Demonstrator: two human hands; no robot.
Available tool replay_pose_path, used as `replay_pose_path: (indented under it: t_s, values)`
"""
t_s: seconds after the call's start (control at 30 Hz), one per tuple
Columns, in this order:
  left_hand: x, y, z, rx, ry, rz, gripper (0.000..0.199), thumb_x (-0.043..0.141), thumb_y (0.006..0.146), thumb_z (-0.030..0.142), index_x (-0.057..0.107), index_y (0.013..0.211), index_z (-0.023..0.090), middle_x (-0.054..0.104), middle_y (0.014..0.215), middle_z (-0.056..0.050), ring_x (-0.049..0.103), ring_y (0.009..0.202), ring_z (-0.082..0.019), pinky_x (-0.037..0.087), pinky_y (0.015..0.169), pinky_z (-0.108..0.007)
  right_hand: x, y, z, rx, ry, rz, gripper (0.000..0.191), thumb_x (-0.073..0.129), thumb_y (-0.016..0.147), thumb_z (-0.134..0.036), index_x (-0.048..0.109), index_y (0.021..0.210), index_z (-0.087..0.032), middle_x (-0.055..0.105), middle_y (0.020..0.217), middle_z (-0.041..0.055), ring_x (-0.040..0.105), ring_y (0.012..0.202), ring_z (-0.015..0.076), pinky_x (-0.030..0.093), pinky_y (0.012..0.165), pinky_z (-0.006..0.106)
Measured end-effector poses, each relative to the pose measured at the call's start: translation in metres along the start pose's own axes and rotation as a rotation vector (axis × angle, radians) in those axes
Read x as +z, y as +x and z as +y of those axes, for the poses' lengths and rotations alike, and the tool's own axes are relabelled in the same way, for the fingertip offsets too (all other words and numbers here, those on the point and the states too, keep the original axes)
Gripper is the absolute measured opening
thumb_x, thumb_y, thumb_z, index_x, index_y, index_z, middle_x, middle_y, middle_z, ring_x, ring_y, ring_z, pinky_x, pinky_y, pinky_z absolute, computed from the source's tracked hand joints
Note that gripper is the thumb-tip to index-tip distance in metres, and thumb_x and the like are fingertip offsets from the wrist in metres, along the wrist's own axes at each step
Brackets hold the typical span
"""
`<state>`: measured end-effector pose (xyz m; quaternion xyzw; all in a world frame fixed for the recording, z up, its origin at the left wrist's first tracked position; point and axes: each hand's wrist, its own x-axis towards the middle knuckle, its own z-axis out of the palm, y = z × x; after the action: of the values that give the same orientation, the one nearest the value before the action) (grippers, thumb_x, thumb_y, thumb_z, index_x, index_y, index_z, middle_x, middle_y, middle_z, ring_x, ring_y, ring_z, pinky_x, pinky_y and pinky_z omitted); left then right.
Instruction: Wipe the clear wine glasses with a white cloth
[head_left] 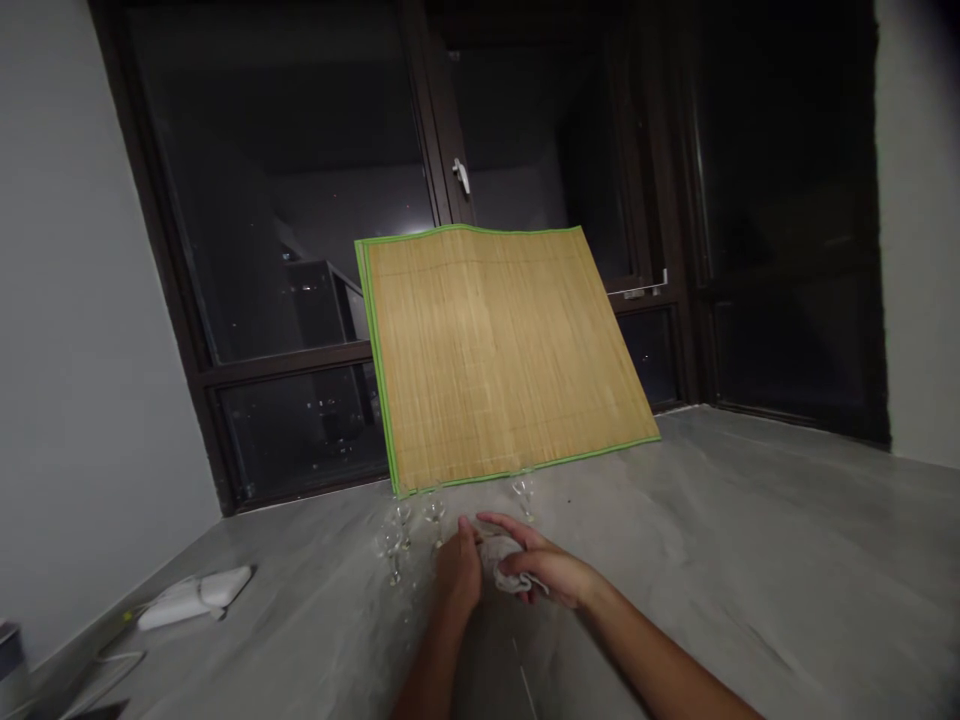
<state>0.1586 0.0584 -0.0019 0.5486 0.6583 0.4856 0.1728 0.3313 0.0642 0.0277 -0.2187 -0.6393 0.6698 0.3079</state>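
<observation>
Both hands meet low on the grey surface (750, 560): the left hand (459, 575) and right hand (551, 570) close around a pale cloth (501, 560), mostly hidden between them. Small clear glasses (397, 545) nearby are hard to make out.

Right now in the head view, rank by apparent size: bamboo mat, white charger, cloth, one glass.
1. bamboo mat
2. white charger
3. cloth, partly covered by both hands
4. glass
Cloth versus glass is unsure.
</observation>
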Motion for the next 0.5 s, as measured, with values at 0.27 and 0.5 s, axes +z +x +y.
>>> replay_pose_path:
  t_s: [0.27, 0.5]
  values:
    - [0.018, 0.008, -0.009, -0.058, -0.323, 0.036, 0.082, 0.015, 0.079, 0.086, 0.061, 0.061, 0.02, 0.063, 0.061, -0.006, 0.056, 0.062, -0.022, 0.039, 0.061, -0.032, -0.004, 0.01, 0.003, -0.143, 0.188, 0.168, 0.079, 0.064, 0.069, -0.024, 0.04, 0.144, -0.029, 0.062, 0.078, -0.0036, 0.047, 0.047, 0.0064, 0.03, 0.037, 0.015]
    - [0.02, 0.011, -0.007, -0.134, -0.563, 0.204, 0.071, 0.041, 0.074, 0.085, 0.063, 0.063, 0.019, 0.048, 0.05, 0.002, 0.042, 0.051, -0.014, 0.03, 0.054, -0.027, -0.011, 0.021, 0.005, -0.272, 0.224, 0.529, 0.075, 0.065, 0.07, -0.03, 0.039, 0.14, -0.026, 0.062, 0.087, -0.0008, 0.049, 0.05, 0.0085, 0.032, 0.038, 0.017]
